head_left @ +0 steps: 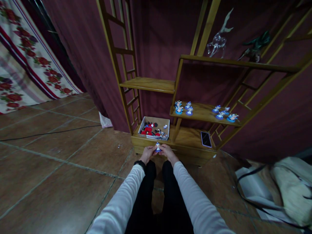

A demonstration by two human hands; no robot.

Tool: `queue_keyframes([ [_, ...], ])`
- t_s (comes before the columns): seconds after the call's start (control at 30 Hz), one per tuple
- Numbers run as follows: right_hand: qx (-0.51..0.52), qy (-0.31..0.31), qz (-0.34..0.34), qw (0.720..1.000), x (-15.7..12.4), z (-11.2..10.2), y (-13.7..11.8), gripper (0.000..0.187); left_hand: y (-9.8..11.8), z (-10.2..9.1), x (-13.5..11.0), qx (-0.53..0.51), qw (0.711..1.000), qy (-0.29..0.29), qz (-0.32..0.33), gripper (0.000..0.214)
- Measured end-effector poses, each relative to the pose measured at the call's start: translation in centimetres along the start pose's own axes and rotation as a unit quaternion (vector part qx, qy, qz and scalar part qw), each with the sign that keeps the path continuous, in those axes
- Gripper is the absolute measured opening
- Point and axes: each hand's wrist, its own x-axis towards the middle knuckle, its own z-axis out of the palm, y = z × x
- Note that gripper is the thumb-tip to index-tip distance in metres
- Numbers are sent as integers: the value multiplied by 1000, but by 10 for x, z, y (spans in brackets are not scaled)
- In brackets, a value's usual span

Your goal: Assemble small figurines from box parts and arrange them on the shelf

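Both my hands meet in front of the bottom shelf, pinching one small blue-and-white figurine (158, 147) between them. My left hand (147, 153) grips it from the left, and a dark watch sits on that wrist. My right hand (168, 152) grips it from the right. Just behind them an open white box (154, 129) of red and black small pieces sits on the lowest shelf. Matching blue figurines stand in two groups on the middle shelf, one group (183, 108) at its left and another (224, 113) at its right.
The wooden shelf unit (151, 85) stands against a dark red curtain. A phone (206, 139) lies on the bottom shelf. A glass figure (218, 40) and a dark green figure (255, 45) stand on top. A bag (290, 191) lies on the tiled floor at right, a cable (48, 132) at left.
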Motion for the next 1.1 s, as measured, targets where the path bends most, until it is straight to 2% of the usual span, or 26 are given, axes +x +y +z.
queue_keyframes([
  [0.53,53,-8,-26,998,1,-2,4,34,1,-2,-1,-24,999,-23,9,33],
  [1.1,74,1,-22,997,-4,0,0,24,1,-3,-1,-19,1000,-20,6,28],
])
